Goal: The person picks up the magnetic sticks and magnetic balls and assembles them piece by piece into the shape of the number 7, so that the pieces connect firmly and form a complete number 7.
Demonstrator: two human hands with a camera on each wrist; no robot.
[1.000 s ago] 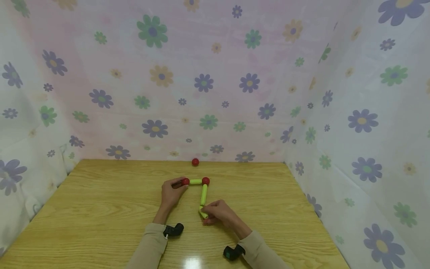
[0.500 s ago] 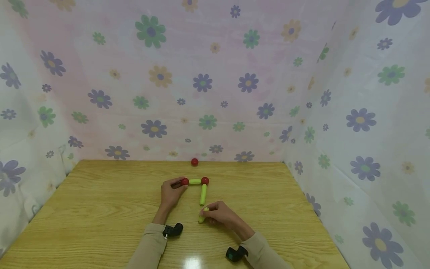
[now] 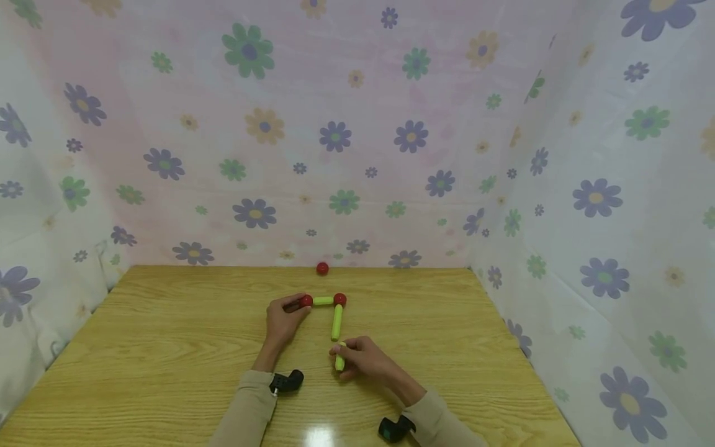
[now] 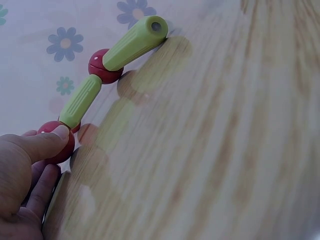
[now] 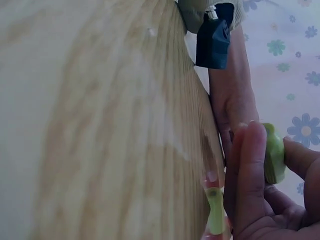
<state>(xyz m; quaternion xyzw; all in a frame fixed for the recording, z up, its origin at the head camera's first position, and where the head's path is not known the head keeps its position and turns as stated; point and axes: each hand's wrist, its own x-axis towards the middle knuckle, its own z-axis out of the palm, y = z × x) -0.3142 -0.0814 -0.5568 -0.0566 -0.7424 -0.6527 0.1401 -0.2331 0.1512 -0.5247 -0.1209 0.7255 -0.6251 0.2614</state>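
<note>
My left hand (image 3: 283,321) pinches a red ball (image 3: 306,300) between thumb and fingers. A short yellow-green magnetic rod (image 4: 81,100) joins this ball to a second red ball (image 3: 339,299). From the second ball, a longer yellow-green rod (image 3: 336,323) points toward me, its end showing a round grey metal tip in the left wrist view. Just in front of that end, my right hand (image 3: 365,360) holds a loose yellow-green rod (image 3: 340,358) between thumb and fingers. In the right wrist view this held rod (image 5: 274,155) is partly hidden by fingers.
A third red ball (image 3: 322,269) lies at the table's far edge. The wood-grain table (image 3: 184,347) is enclosed by flower-printed cloth (image 3: 357,124) at the back and sides. Black wrist cameras (image 3: 396,428) sit near both sleeves.
The rod in my right hand has turned in the fingers and come away from the longer rod's end, a small gap now between them. My left hand keeps its hold on the ball.
</note>
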